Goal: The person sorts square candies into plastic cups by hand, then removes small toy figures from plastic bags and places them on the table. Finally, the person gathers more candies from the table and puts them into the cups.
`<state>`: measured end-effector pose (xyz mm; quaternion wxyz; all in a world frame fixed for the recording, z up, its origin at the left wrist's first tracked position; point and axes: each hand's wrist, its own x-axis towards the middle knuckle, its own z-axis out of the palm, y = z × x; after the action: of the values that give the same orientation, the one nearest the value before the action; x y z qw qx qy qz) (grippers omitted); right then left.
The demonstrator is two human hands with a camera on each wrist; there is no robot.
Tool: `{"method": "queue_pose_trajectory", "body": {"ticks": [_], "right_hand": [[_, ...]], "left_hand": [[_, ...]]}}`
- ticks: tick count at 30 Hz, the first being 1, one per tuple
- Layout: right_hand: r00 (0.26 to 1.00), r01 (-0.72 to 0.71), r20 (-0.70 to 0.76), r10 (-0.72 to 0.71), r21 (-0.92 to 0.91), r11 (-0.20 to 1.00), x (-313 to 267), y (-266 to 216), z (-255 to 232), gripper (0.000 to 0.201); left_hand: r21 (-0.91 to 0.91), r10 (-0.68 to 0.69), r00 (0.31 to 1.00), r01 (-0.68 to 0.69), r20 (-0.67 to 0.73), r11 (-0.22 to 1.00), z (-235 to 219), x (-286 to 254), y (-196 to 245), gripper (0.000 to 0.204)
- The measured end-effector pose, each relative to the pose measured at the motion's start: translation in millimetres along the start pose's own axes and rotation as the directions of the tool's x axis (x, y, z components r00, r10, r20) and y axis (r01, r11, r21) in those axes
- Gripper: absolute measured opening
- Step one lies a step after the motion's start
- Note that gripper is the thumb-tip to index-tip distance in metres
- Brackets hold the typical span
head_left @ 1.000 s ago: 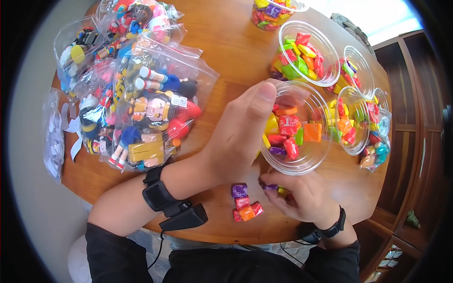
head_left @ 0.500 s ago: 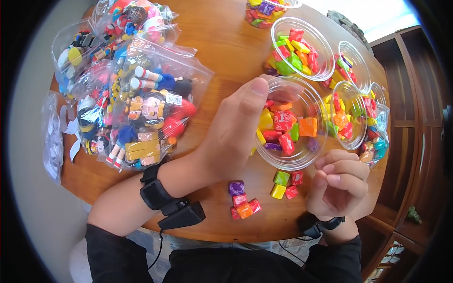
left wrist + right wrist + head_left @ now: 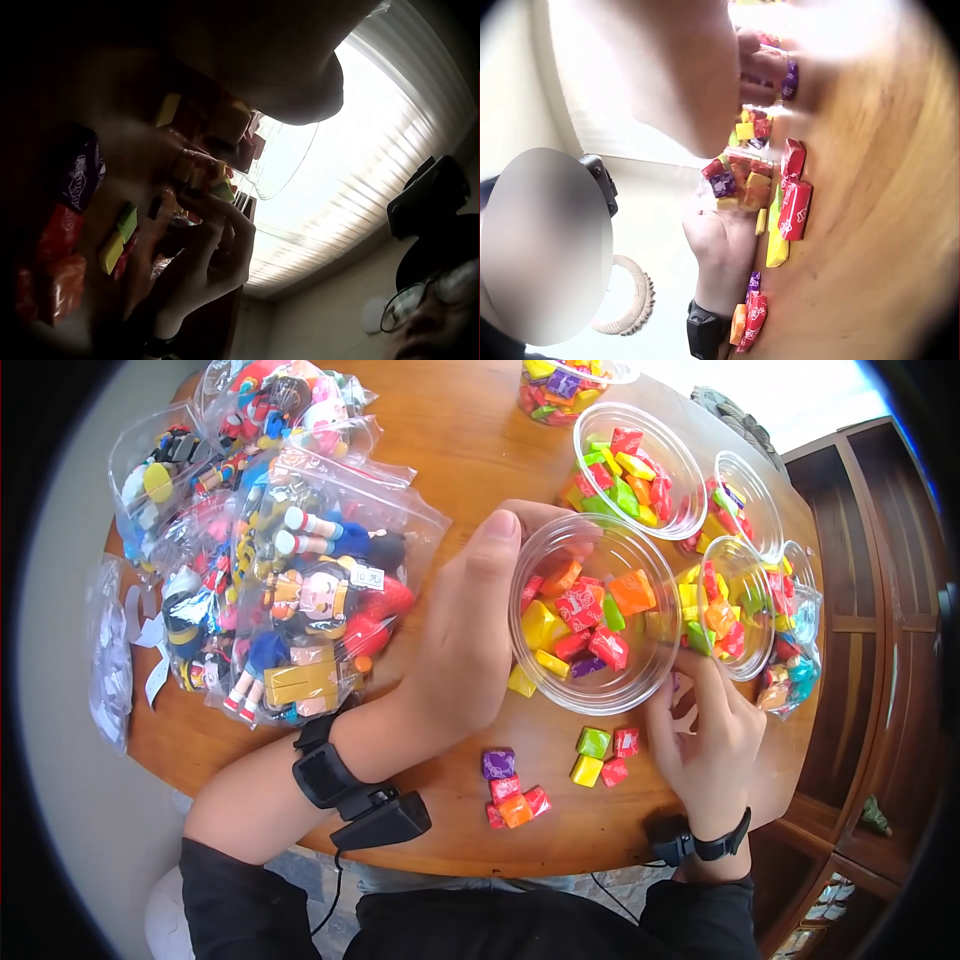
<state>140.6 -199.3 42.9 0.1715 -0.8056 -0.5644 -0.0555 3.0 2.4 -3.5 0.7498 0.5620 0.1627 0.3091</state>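
My left hand (image 3: 465,625) grips a clear plastic cup (image 3: 650,685) of wrapped candies, thumb up at the rim and fingers partly hidden behind the wall. The cup's open mouth faces the head camera. Beside its lower right, my right hand (image 3: 712,735) reaches down with bent fingers around a purple wrapped candy (image 3: 789,79), which shows at the fingertips in the right wrist view. Green (image 3: 593,741), yellow (image 3: 586,770) and red candies (image 3: 626,742) lie grouped left of that hand. Farther left sits another cluster with a purple candy (image 3: 498,763) and an orange one (image 3: 515,810).
More clear cups of candies (image 3: 640,470) stand at the back and right, one cup (image 3: 740,610) close beyond my right hand. Zip bags of toy figures (image 3: 330,590) cover the table's left side. A bag with colourful contents (image 3: 785,680) lies at the right edge.
My right hand drew back from the green, yellow and red candies, leaving them in view, then reached forward beside the cup. My left hand shifted the cup slightly left.
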Motion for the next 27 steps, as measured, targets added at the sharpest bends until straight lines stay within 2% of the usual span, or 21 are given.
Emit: {"method": "queue_pose_trajectory", "body": {"ticks": [1,3,7,9,13,16,18,19,21,22,24,25,26,27], "right_hand": [[1.0,0.002,0.003,-0.002,0.001,1.0,0.4,-2.7,-1.7,0.027],[0.983,-0.12,0.126,0.131,-0.088,0.989,-2.5,-9.7,-6.4,0.033],[0.956,-0.171,0.229,0.183,-0.073,0.983,-8.5,-10.1,-12.6,0.035],[0.921,-0.272,0.301,0.246,0.047,0.961,-10.2,-7.9,-14.6,0.036],[0.93,-0.267,0.298,0.214,0.149,0.952,-6.9,-11.7,-15.6,0.035],[0.908,-0.313,0.362,0.211,0.252,0.916,-4.3,-13.5,-17.8,0.032],[0.935,-0.226,0.341,0.1,0.352,0.908,-6.6,-9.0,-11.7,0.027],[0.935,-0.226,0.34,0.101,0.352,0.909,-5.7,-8.5,-8.5,0.027],[0.99,0.007,0.127,-0.063,0.402,0.916,-3.2,-8.3,-2.9,0.031],[0.99,0.007,0.126,-0.063,0.399,0.917,-3.9,-7.8,-2.4,0.031],[0.972,0.206,-0.185,-0.142,0.39,0.898,-6.3,-4.8,-2.9,0.04],[0.97,0.164,-0.237,-0.056,0.466,0.87,-19.2,-4.6,-2.4,0.046],[0.97,0.168,-0.238,-0.06,0.465,0.869,-22.5,-2.6,-3.0,0.046],[0.945,0.239,-0.317,-0.083,0.496,0.835,-24.1,0.0,-3.9,0.046]], "left_hand": [[-0.01,0.005,1.0,-0.005,0.007,1.0,-0.2,0.1,-1.4,0.065],[-0.018,0.008,1.0,-0.008,0.012,1.0,-1.1,-0.4,-2.2,0.066],[-0.006,-0.003,0.999,0.004,0.033,1.0,-0.8,0.1,-0.2,0.068],[-0.003,-0.005,0.999,0.005,0.036,1.0,0.4,0.0,-0.2,0.069],[-0.014,-0.023,0.999,0.024,0.047,1.0,1.7,0.0,0.2,0.071],[0.019,-0.026,0.998,0.025,0.064,1.0,-0.6,-0.5,2.5,0.072],[0.045,-0.023,0.997,0.02,0.075,0.999,-0.4,-0.7,3.3,0.072],[0.05,-0.017,0.996,0.013,0.084,0.999,-0.1,-1.2,3.3,0.073],[0.053,-0.01,0.996,0.005,0.093,0.999,2.7,-2.5,2.5,0.074],[0.002,0.018,0.997,-0.018,0.072,1.0,6.5,-3.2,1.4,0.066],[-0.051,0.045,0.998,-0.043,0.047,0.998,8.2,-3.0,-1.5,0.06],[-0.033,0.073,0.995,-0.071,0.073,0.997,6.7,-2.6,-4.0,0.059],[-0.015,0.1,0.99,-0.099,0.099,0.995,5.5,-2.5,-5.0,0.059],[-0.014,0.103,0.99,-0.102,0.096,0.995,5.1,-2.5,-4.5,0.059]]}}
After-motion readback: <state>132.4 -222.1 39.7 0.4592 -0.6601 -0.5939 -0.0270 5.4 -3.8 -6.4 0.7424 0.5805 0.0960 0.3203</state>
